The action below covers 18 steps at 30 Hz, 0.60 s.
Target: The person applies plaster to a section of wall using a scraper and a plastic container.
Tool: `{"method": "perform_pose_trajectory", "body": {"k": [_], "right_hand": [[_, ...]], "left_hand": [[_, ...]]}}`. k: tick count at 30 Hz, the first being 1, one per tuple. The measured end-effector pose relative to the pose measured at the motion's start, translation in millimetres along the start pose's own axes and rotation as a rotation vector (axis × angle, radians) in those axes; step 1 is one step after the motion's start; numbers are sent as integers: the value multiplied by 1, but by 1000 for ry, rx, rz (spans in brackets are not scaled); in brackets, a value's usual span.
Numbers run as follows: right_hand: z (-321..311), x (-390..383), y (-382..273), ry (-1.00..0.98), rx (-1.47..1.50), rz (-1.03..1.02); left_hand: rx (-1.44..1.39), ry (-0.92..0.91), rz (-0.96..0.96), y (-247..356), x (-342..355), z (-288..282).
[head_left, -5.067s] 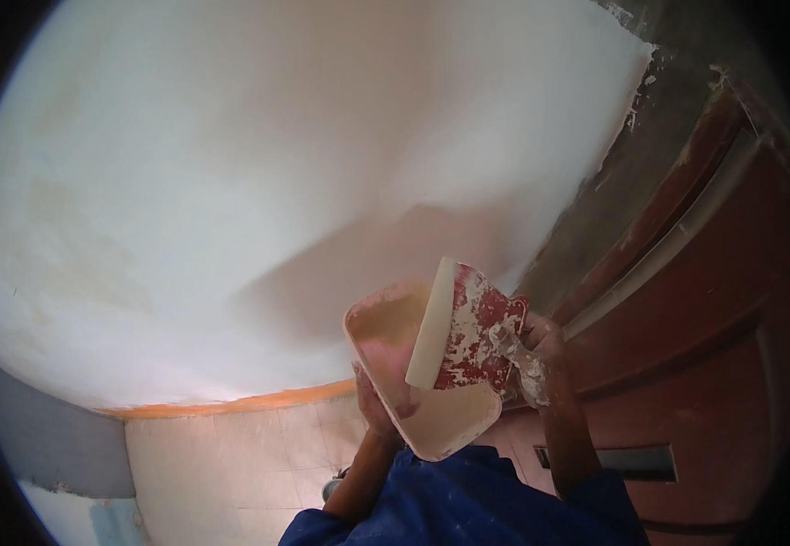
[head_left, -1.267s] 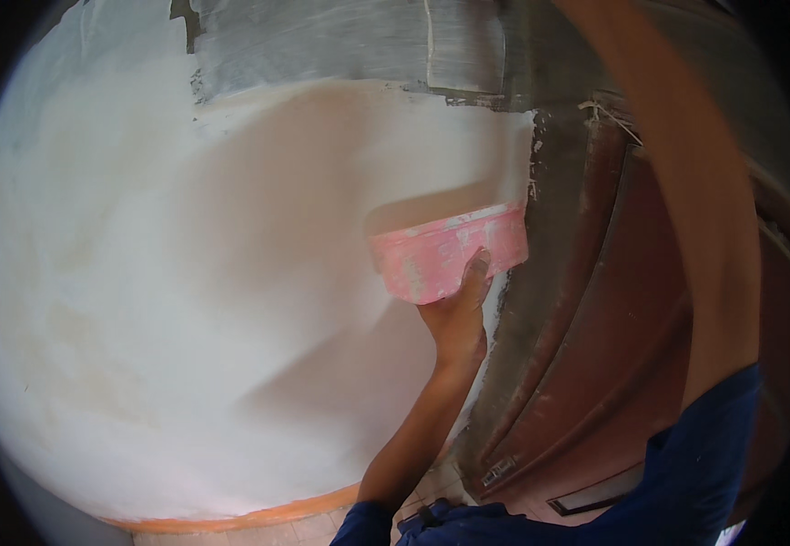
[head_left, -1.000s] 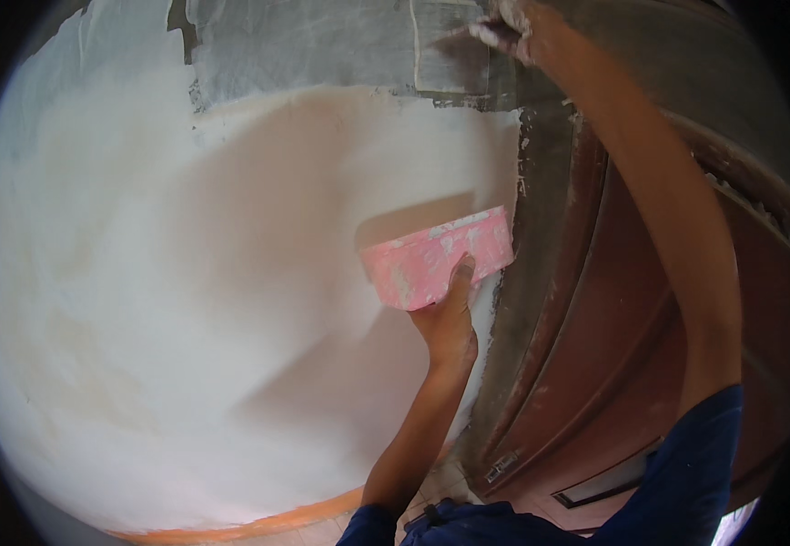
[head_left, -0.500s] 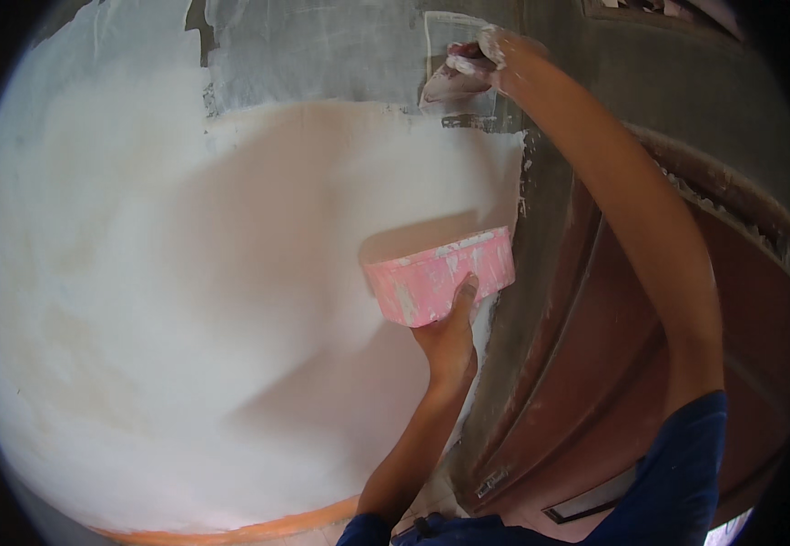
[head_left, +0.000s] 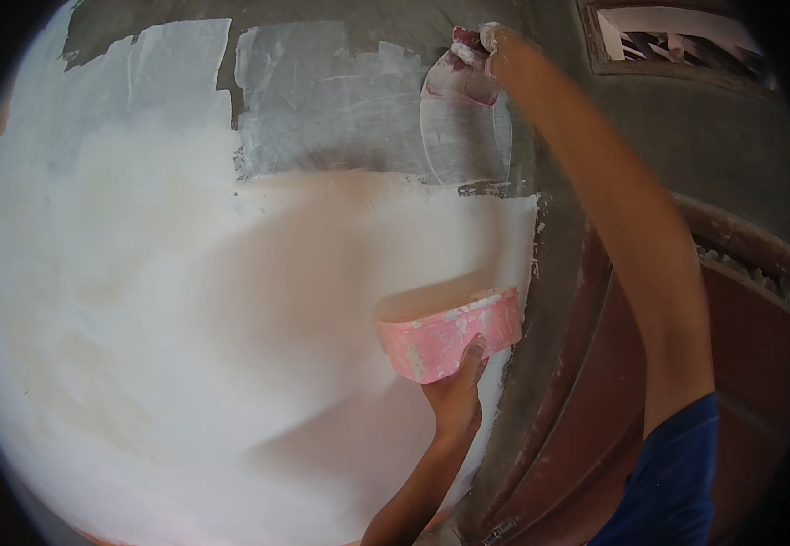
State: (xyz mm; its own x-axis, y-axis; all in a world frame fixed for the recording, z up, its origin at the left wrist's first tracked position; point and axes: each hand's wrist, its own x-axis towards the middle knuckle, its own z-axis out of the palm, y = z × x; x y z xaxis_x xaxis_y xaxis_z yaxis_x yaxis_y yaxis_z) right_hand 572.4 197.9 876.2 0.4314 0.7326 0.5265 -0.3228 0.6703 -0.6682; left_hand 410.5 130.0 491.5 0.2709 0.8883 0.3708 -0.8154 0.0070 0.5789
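Note:
My left hand [head_left: 455, 393] holds a pink tub [head_left: 450, 340] from below, its thumb up against the near side. Whitish smears cover the tub, which is held close to the white-coated wall [head_left: 304, 300]. Higher up, my right hand [head_left: 495, 53] grips a flat reddish putty scraper [head_left: 464, 82] against the wall. White paste coats the fingers of that hand. Below the scraper lies a thin, translucent whitish streak [head_left: 468, 146] with ridged edges. What is inside the tub is mostly hidden.
Bare dark grey wall [head_left: 377, 20] runs along the top and down the right side of the white coat. A reddish-brown door [head_left: 741, 355] with a raised frame stands at the right. Above it is a framed opening [head_left: 677, 38].
My right hand has drawn the scraper upward along the wall, leaving a longer streak beneath it. The view has tilted up, so the tub and wall sit lower in it.

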Motion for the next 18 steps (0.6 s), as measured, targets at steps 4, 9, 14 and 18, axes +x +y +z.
{"method": "perform_pose_trajectory", "body": {"k": [4,9,14,18], "right_hand": [[4,4,-28,16,1,-80],[-7,-16,-41,110,-54,-159],[-24,-99,2,130,-280,-257],[-35,-161,29,136,-393,-247]], "left_hand": [[-14,-34,-23,0,-1,1],[-26,-52,-33,-3,-1,-1],[-8,-69,44,-4,1,-12],[26,-57,6,6,-8,-5]]}}
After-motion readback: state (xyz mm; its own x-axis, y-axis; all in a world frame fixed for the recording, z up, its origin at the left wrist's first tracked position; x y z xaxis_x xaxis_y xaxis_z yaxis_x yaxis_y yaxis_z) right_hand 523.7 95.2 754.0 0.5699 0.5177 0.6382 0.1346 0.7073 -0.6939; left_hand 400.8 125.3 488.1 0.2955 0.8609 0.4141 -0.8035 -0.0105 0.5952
